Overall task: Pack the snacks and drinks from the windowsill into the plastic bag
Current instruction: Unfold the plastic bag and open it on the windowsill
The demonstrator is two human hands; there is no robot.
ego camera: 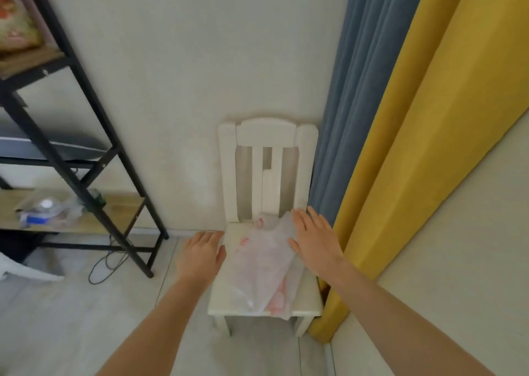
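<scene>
White chair point(310, 298) by wall; bag point(262, 264) between fingers; left hand point(200, 254), right hand point(313, 239) spread, holding nothing.

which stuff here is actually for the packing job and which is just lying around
For the job:
translucent white plastic bag with red print
left hand
right hand

Lying about:
small white wooden chair under the bag
black metal shelf rack
blue curtain
yellow curtain

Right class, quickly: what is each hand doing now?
Left hand: open, holding nothing, beside the plastic bag.
Right hand: open, fingers straight over the bag's edge.
</scene>
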